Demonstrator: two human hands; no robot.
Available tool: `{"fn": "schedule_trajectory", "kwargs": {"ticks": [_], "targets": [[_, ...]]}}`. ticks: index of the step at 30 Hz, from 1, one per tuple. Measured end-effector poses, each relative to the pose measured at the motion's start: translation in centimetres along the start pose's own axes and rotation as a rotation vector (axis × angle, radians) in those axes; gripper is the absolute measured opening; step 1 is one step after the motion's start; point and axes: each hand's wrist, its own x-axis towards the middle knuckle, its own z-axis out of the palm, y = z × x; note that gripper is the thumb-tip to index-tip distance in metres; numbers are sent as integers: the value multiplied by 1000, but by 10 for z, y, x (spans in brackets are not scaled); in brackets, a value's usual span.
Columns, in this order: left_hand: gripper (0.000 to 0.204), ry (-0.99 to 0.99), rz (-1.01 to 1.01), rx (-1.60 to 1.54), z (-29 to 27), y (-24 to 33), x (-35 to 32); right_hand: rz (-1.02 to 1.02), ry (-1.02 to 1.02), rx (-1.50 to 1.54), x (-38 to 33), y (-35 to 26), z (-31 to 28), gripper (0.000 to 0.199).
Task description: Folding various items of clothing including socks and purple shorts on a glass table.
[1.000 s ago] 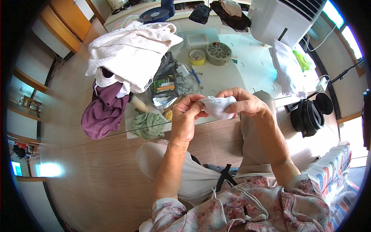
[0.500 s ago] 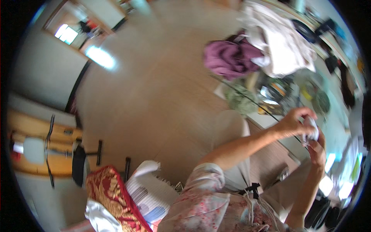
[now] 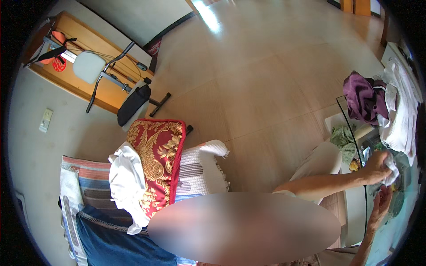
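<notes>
At the right side of the head view, my left hand (image 3: 375, 169) is closed on a small bunched white cloth (image 3: 390, 170); its exact kind is not clear. Just below it, my right hand (image 3: 382, 200) has its fingers stretched out, close under the cloth and holding nothing I can see. Both hands are over the glass-topped table (image 3: 364, 195). Farther along that table lie a crumpled purple garment (image 3: 363, 98) and a heap of white clothing (image 3: 400, 115).
A green cloth (image 3: 344, 139) shows beneath the glass. To the left, a red and gold cushion (image 3: 157, 155), a white garment (image 3: 126, 179) and dark blue fabric (image 3: 117, 239) rest on a striped cover (image 3: 95, 177). An exercise machine (image 3: 106, 77) stands by the wall.
The view has swung left, so the table and clothes sit farther right. Both hands were at the white cloth; my right hand's fingers now appear apart from it.
</notes>
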Motion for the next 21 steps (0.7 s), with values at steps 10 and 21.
{"fn": "schedule_trajectory", "kwargs": {"ticks": [10,21], "targets": [[24,497,-80,125,-154,93,-117,-203,-93,40,4,27,2,36],[21,962,110,240,-223,221,-256,-297,-129,-100,11,27,2,36]]}}
